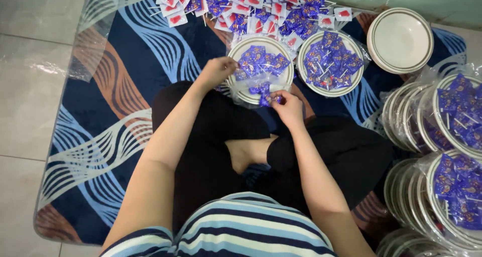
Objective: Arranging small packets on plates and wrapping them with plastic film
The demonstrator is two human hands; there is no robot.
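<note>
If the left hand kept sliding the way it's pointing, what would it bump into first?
The left hand points right, across the near plate. It would most likely first meet the blue-wrapped lollipops piled on that plate, just beyond its fingertips. How high the hand sits above them is unclear.

Both arms reach forward over crossed legs, left hand (217, 70) and right hand (287, 105) each pinched closed.

Blue sachets (261, 62) heaped on front plate (287, 76), inside clear bag (240, 97); a few at right hand (288, 106). More blue sachets (331, 58) on bagged plate (305, 56) just right. Mixed pile (251, 6) of red-and-white and blue sachets on mat beyond. Bagged stacks (452, 136) of blue-filled plates at right edge.
</note>
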